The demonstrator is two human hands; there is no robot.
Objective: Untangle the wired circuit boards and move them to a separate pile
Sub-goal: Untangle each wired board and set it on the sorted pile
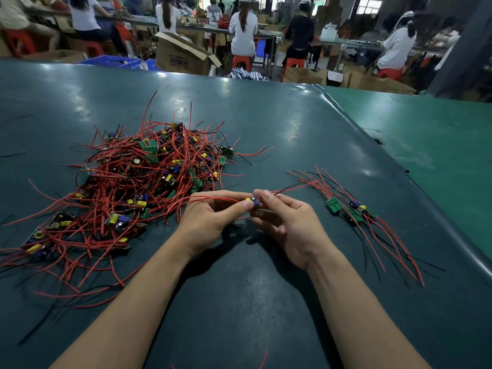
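Both hands, left hand point(213, 214) and right hand point(287, 222), pinched one circuit board point(254, 202) between their fingers above the counter point(266, 123), midway between tangled heap point(138, 182) and sorted pile point(351, 209), probably to free its wires.

A single head-worn camera looks forward and down, close over the green table point(266, 123), workshop beyond.
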